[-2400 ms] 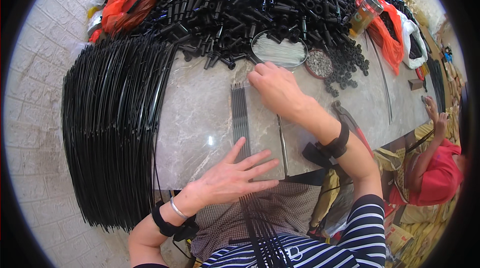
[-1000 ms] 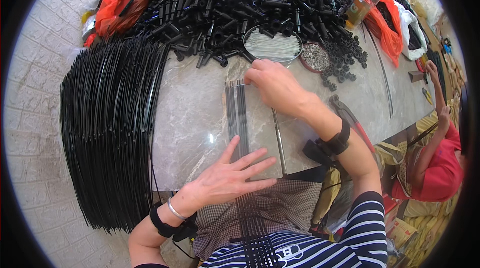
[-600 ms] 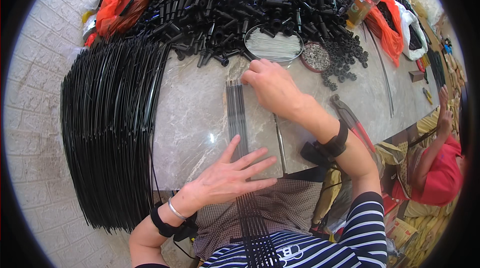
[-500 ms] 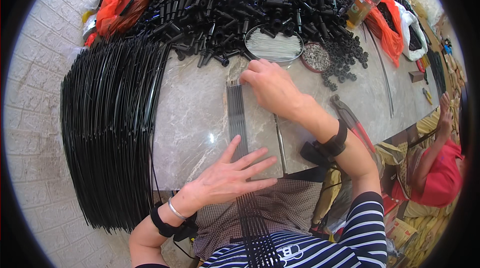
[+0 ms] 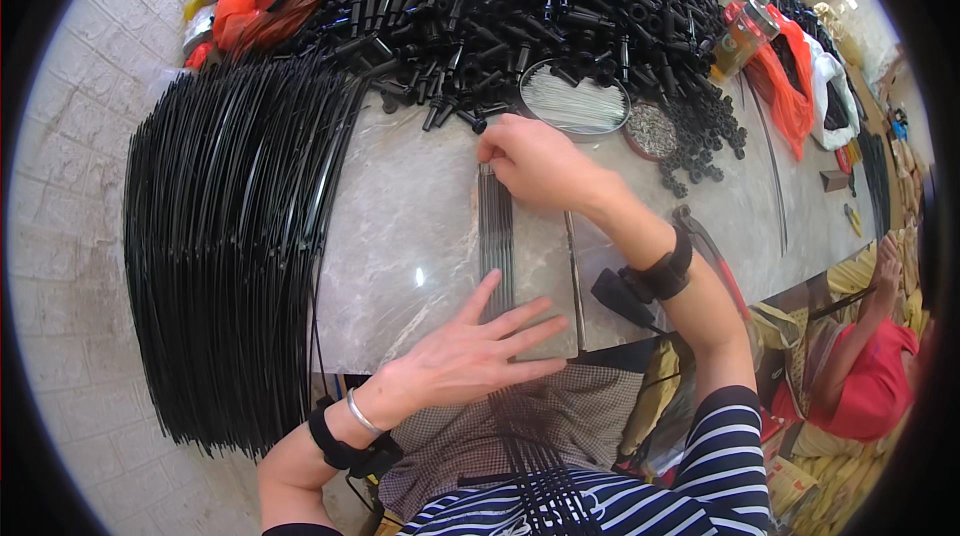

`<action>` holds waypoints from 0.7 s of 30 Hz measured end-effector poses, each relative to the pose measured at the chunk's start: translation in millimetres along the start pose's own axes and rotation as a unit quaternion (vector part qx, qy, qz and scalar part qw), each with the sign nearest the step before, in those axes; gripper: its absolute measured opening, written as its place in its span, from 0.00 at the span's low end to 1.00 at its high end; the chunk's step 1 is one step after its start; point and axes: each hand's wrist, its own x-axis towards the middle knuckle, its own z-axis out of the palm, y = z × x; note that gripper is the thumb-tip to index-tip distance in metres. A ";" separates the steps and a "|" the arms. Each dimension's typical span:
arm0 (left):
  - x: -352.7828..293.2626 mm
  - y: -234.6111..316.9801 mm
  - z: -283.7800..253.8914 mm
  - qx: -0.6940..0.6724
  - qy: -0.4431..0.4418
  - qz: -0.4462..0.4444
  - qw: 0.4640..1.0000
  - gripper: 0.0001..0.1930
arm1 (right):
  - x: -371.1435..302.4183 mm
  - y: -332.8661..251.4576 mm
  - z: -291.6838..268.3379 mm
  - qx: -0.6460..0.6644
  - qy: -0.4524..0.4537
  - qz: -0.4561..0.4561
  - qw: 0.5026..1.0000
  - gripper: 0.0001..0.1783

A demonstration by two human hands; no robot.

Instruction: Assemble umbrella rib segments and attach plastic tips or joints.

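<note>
The rods lie side by side on the bench, running 12 to 6 o'clock. The left hand spreads its fingers wide across them, palm down, clasping nothing. The right hand bends its fingers close at their 12 o'clock ends; whether they grip, I cannot tell. A dish sits at 1 o'clock.

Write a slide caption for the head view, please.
Left hand spread over a row of thin dark rods, right hand at their far ends.
</note>
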 end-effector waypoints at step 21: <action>-4.1 1.7 9.8 0.062 0.049 0.021 0.997 0.34 | -0.9 4.4 -12.6 0.574 -0.180 0.225 0.767 0.10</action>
